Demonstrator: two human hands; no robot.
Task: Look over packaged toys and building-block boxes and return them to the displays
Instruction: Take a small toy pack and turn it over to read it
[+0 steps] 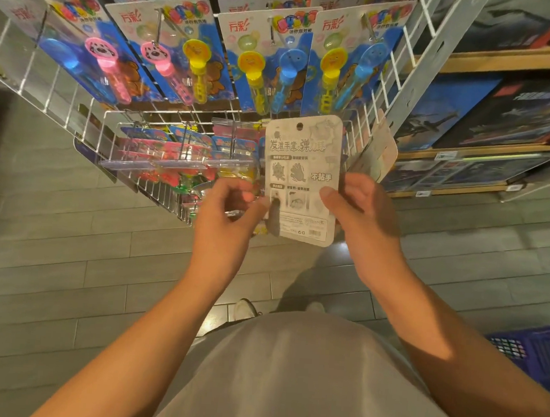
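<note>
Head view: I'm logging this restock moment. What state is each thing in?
Carded toy pack: off its hook, back side facing the camera.
Right hand: gripping the pack's right edge.
Left hand: pinching the pack's lower left edge.
Bubble wand packs: hanging on pegs.
Boxes: shelved.

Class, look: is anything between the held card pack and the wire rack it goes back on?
Nothing visible blocks it. The card pack, in the right hand, sits just before the rack; which hook is free is unclear.
</note>
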